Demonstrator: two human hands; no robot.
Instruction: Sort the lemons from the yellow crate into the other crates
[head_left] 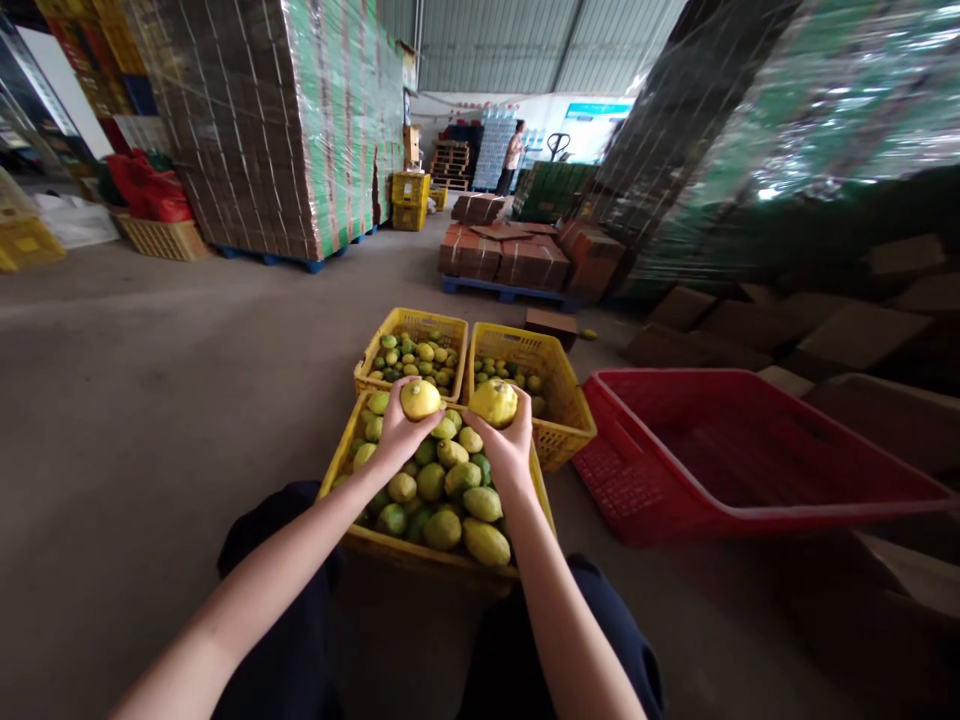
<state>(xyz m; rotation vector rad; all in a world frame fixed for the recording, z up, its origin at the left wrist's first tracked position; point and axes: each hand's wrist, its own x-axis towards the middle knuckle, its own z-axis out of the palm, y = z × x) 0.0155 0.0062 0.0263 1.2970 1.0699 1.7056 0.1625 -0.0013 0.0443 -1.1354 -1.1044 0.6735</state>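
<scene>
A red crate (pixel 750 460) lies tilted on the floor at the right, and three yellow crates sit ahead: the near crate (pixel 352 535) heaped with green and yellow lemons, the far left crate (pixel 375 350) and far right crate (pixel 570 400) partly filled. The step in hand looks like sorting by ripeness. The left hand (pixel 397 435) has its grip clenched around a yellow lemon (pixel 420 398); the right hand (pixel 510 445) cups a larger yellow lemon (pixel 493 402). Both fruits are held above the near crate's far rim, so the next move calls for choosing a far crate for each.

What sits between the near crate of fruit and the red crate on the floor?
Head view: bare concrete floor between the near yellow crate and the red crate; nothing lies there.
</scene>
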